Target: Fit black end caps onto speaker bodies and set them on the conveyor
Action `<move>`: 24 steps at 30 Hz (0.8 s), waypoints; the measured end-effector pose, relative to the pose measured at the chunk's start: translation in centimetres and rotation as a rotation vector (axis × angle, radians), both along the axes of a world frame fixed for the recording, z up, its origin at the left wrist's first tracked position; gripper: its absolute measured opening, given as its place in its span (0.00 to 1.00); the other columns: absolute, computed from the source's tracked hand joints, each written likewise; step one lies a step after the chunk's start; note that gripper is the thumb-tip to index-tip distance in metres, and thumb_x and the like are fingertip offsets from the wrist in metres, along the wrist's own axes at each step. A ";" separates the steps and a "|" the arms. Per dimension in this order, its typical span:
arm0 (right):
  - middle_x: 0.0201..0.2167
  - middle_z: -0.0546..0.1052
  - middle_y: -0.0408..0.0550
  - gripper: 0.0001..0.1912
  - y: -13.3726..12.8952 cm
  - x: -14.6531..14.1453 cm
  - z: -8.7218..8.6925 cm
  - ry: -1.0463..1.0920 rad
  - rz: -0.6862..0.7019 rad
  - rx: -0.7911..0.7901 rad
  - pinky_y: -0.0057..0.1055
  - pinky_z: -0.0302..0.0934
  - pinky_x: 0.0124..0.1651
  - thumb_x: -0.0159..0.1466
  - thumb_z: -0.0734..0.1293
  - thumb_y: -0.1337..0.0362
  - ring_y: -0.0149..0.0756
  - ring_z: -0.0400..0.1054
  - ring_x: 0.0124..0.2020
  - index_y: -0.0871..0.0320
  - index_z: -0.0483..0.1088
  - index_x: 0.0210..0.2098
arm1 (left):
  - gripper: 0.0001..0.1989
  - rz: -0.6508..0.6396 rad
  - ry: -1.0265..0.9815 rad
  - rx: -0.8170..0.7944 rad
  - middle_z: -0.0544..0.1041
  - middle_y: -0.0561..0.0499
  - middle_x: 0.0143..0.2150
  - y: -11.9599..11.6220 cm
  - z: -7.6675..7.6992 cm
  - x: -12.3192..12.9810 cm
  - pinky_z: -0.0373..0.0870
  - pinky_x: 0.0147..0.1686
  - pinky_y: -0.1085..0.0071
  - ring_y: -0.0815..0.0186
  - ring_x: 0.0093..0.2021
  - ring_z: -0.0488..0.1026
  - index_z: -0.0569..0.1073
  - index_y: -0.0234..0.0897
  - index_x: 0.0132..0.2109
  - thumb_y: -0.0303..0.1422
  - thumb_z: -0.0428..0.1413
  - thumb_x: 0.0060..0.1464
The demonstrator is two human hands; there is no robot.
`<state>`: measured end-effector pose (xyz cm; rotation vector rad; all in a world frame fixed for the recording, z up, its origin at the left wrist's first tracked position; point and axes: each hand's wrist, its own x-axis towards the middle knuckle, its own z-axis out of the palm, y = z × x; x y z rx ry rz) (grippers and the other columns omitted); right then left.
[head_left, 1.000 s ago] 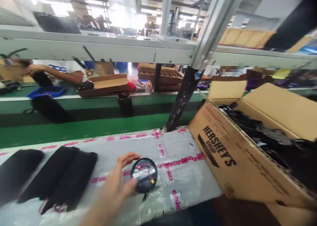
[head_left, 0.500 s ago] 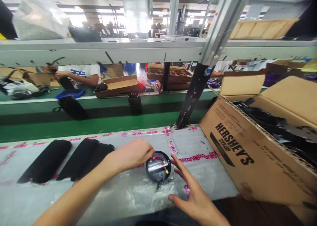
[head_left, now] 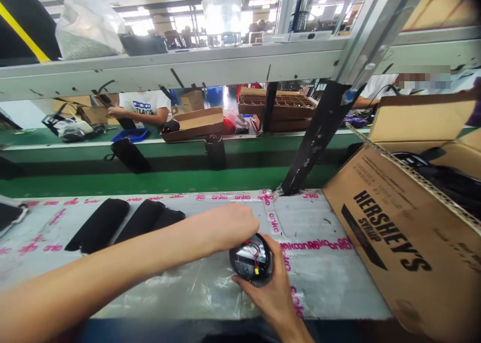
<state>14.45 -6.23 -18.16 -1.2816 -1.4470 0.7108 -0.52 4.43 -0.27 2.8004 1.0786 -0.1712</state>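
A round black housing [head_left: 244,264], with red wires and a small yellow connector [head_left: 257,271] inside its open top, stands on the plastic-covered worktable [head_left: 323,283]. My right hand [head_left: 272,283] wraps around its right and near sides, thumb at the lower left. At the far rim, my left hand [head_left: 238,225] is closed with the back of the hand up. Its fingertips are hidden, so what it pinches cannot be made out. Left of my forearm lie several black fabric-like cylinders [head_left: 98,225] in a row.
A Hershey's carton [head_left: 379,232] holding black parts stands at the right. A slanted black-wrapped post [head_left: 311,137] rises behind the table to a shelf [head_left: 225,64]. Across the green conveyor [head_left: 180,182], black cylinders lie, and a co-worker [head_left: 145,107] handles a dark item.
My right hand, open and apart before, has closed around the housing. My left hand stays at its far rim. The view has shifted, moving the scene's parts.
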 end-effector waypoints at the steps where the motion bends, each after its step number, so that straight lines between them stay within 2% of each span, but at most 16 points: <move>1: 0.62 0.74 0.56 0.49 0.1 -0.1 0.1 -0.013 0.008 0.016 0.64 0.66 0.67 0.53 0.85 0.60 0.62 0.71 0.63 0.50 0.62 0.68 | 0.09 0.005 0.023 -0.013 0.82 0.46 0.26 -0.2 0.3 -0.1 0.77 0.35 0.67 0.59 0.27 0.81 0.81 0.36 0.30 0.21 0.63 0.58; 5: 0.63 0.73 0.57 0.48 0.4 -0.5 0.1 -0.063 0.028 0.069 0.61 0.68 0.66 0.56 0.83 0.59 0.61 0.70 0.64 0.49 0.60 0.69 | 0.10 0.060 0.099 -0.062 0.81 0.45 0.25 -0.8 1.5 -0.2 0.77 0.33 0.68 0.58 0.26 0.81 0.82 0.35 0.31 0.20 0.61 0.57; 8: 0.63 0.72 0.58 0.48 0.2 -0.7 0.2 -0.094 0.012 0.090 0.62 0.68 0.66 0.57 0.82 0.59 0.63 0.70 0.65 0.50 0.59 0.70 | 0.09 0.087 0.141 -0.111 0.81 0.45 0.26 -0.3 2.2 0.3 0.77 0.32 0.69 0.58 0.27 0.82 0.83 0.35 0.32 0.20 0.61 0.56; 10: 0.66 0.70 0.59 0.52 -0.2 -0.3 0.9 -0.115 0.038 0.076 0.63 0.67 0.67 0.56 0.82 0.59 0.65 0.68 0.67 0.50 0.56 0.73 | 0.07 0.098 0.176 -0.157 0.83 0.45 0.27 0.3 2.7 0.8 0.76 0.31 0.69 0.58 0.28 0.82 0.84 0.35 0.33 0.21 0.62 0.55; 12: 0.70 0.66 0.60 0.55 -0.5 0.6 2.5 -0.113 0.090 0.069 0.63 0.65 0.69 0.56 0.82 0.60 0.65 0.65 0.70 0.50 0.52 0.75 | 0.05 0.112 0.219 -0.206 0.84 0.44 0.29 1.0 3.3 1.6 0.75 0.29 0.69 0.57 0.29 0.83 0.86 0.35 0.35 0.24 0.64 0.55; 14: 0.70 0.65 0.60 0.48 -0.4 1.8 4.5 -0.110 0.138 0.094 0.61 0.64 0.70 0.57 0.79 0.62 0.64 0.64 0.71 0.49 0.57 0.72 | 0.04 0.122 0.269 -0.258 0.85 0.43 0.31 1.6 4.0 2.4 0.74 0.27 0.68 0.55 0.30 0.83 0.87 0.34 0.37 0.26 0.66 0.53; 16: 0.66 0.69 0.59 0.33 0.1 2.7 6.4 -0.165 0.166 0.126 0.59 0.67 0.67 0.59 0.77 0.64 0.63 0.67 0.67 0.49 0.68 0.63 | 0.05 0.126 0.322 -0.302 0.85 0.42 0.31 2.1 4.4 3.5 0.74 0.26 0.68 0.54 0.30 0.83 0.87 0.33 0.36 0.27 0.68 0.50; 18: 0.62 0.72 0.58 0.23 1.0 3.1 7.6 -0.248 0.203 0.134 0.56 0.70 0.64 0.61 0.75 0.66 0.61 0.70 0.64 0.49 0.74 0.56 | 0.04 0.126 0.359 -0.319 0.85 0.41 0.29 2.4 4.6 4.6 0.76 0.29 0.67 0.53 0.30 0.83 0.87 0.32 0.35 0.27 0.70 0.49; 20: 0.62 0.72 0.56 0.17 1.7 3.0 7.9 -0.241 0.254 0.114 0.52 0.70 0.64 0.65 0.73 0.67 0.57 0.71 0.63 0.50 0.76 0.53 | 0.04 0.128 0.369 -0.313 0.85 0.42 0.28 2.4 4.6 5.5 0.78 0.33 0.66 0.53 0.31 0.84 0.87 0.33 0.33 0.26 0.71 0.46; 24: 0.58 0.72 0.53 0.05 2.3 2.3 6.8 0.038 0.362 -0.037 0.43 0.70 0.63 0.67 0.73 0.62 0.49 0.72 0.61 0.52 0.76 0.43 | 0.06 0.137 0.333 -0.294 0.85 0.44 0.28 2.4 4.0 6.0 0.80 0.39 0.67 0.53 0.34 0.85 0.86 0.35 0.30 0.23 0.71 0.42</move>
